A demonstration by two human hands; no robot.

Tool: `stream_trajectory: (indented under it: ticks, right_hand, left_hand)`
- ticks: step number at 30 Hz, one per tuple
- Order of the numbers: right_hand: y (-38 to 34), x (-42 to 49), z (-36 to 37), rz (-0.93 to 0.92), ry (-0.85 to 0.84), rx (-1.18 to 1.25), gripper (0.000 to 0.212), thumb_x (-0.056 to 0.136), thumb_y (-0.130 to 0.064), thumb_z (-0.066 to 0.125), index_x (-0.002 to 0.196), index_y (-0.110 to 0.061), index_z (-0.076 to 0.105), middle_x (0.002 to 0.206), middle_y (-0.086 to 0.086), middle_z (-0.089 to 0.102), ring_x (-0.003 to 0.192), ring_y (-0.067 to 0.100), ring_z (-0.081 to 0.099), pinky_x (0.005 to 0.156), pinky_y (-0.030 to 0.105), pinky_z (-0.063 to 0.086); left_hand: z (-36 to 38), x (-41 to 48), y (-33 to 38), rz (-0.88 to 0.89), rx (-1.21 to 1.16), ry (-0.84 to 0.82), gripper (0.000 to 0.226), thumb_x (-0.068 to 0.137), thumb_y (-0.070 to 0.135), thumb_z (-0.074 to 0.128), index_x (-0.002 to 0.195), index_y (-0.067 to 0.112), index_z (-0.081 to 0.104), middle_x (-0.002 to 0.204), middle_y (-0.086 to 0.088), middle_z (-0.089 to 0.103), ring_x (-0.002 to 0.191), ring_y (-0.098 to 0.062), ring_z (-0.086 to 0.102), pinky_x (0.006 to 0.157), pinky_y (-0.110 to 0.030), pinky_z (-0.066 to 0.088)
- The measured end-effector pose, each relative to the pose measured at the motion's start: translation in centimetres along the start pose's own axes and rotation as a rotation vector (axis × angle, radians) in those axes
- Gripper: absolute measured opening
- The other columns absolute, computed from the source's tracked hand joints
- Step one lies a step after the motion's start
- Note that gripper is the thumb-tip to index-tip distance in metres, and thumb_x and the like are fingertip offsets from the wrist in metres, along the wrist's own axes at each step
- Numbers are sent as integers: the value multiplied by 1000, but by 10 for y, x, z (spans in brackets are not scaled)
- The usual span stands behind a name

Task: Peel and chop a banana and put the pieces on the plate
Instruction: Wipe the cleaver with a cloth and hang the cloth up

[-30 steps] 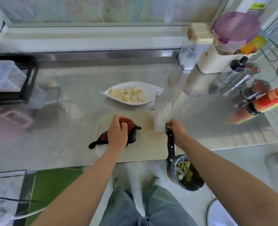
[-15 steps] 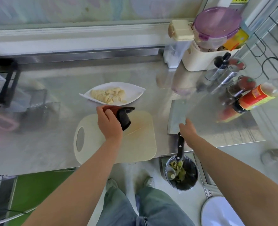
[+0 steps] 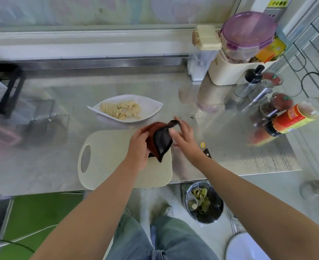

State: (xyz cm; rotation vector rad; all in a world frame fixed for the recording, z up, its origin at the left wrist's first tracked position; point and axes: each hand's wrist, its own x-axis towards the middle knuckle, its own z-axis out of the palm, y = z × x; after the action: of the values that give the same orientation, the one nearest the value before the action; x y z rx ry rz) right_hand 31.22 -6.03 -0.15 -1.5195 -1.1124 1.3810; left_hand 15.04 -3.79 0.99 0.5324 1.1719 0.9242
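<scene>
The left hand [image 3: 138,147] is gripping a cloth [image 3: 161,140] over the board [image 3: 106,158], and the right hand [image 3: 184,139], fingers spread, is touching the cloth at its 3 o'clock edge. The plate [image 3: 151,107] is sitting at the board's 12 o'clock, holding banana pieces [image 3: 122,109]. The knife [image 3: 207,152] is lying under the right wrist.

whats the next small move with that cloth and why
Probably wipe the cutting board with the cloth: the banana pieces already sit on the plate, the knife lies on the counter, and the left hand grips the cloth over the board with the right hand open at its corner.
</scene>
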Motion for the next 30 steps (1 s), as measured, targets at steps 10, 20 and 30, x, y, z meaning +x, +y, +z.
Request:
stream_trajectory:
  ticks: [10, 20, 30]
  right_hand:
    - [-20, 12, 64, -20, 134, 233, 43, 92, -4, 56, 129, -24, 45, 119, 0, 58, 109, 16, 58, 89, 32, 52]
    - [40, 2, 155, -111, 58, -664, 38, 88, -14, 59, 125, -15, 52, 137, 14, 32, 123, 33, 38, 104, 38, 37]
    - [44, -1, 156, -157, 140, -723, 52, 76, -3, 60, 127, -11, 51, 125, 17, 43, 112, 35, 43, 94, 50, 44]
  left_hand:
    - [-96, -6, 15, 238, 787, 466, 23, 90, 15, 53, 110, 17, 63, 111, -6, 60, 104, -23, 56, 87, -34, 44]
    - [-185, -2, 1, -42, 1410, 665, 32, 91, 8, 52, 119, -4, 44, 123, -22, 41, 107, -35, 45, 78, -37, 41]
    - [-215, 10, 11, 30, 1335, 539, 37, 86, 17, 60, 109, -8, 49, 111, -24, 51, 96, -39, 54, 71, -41, 43]
